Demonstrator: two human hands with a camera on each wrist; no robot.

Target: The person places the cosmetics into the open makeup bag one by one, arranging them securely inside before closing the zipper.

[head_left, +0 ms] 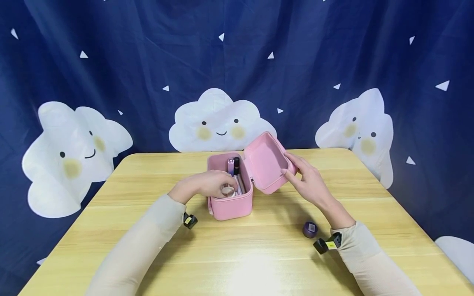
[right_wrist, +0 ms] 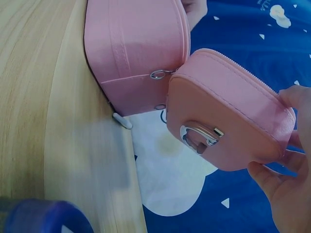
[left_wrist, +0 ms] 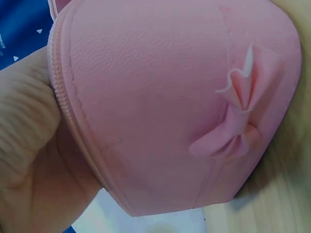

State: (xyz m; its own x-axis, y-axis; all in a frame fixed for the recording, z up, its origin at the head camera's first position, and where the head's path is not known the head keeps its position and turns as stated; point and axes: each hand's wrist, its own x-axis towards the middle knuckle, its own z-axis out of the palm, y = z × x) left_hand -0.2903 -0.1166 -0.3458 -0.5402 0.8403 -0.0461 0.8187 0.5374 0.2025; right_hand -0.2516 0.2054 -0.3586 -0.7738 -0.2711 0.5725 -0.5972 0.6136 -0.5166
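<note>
A pink zip case point(head_left: 233, 209) stands on the table with its lid point(head_left: 264, 162) swung out to the right. My left hand point(head_left: 212, 183) reaches over the rim into the case, its fingers partly hidden there beside a small round pale item point(head_left: 228, 190). Whether the fingers grip that item I cannot tell. A purple tube point(head_left: 231, 165), a black-capped tube point(head_left: 236, 164) and other slender items lie inside. My right hand point(head_left: 309, 183) holds the lid's outer edge between thumb and fingers. On the lid's outer face is a handle point(right_wrist: 199, 136); a pink bow point(left_wrist: 238, 119) decorates the case's side.
A small dark purple round jar point(head_left: 310, 229) sits on the wooden table point(head_left: 237, 246), near the right wrist's camera point(head_left: 327, 243). Behind the table hangs a dark blue curtain point(head_left: 155, 49) with white clouds.
</note>
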